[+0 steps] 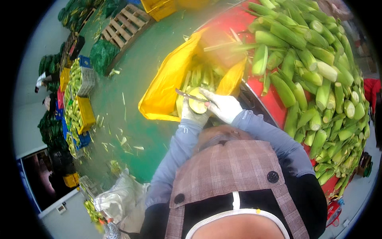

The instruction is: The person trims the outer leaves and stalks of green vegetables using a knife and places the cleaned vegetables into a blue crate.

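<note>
My left hand (194,115), in a whitish glove, holds a pale green, round-ended piece of produce (197,105), perhaps an ear of corn seen end-on. My right hand (224,106), also gloved, grips a small knife (191,96) whose dark blade lies across the top of that piece. Both hands are over the mouth of a yellow bag (171,80), which stands open and has green husks and stalk pieces (201,74) inside. Right of the bag, a large heap of corn ears in green husks (310,77) covers much of a red tabletop (274,104).
The red table's metal edge (259,100) runs close by my right forearm. On the green floor (131,89) lie scattered husk scraps. Farther left stand crates of corn (86,115), a wooden pallet (126,25) and green mesh sacks (103,55). A white sack (119,197) is at lower left.
</note>
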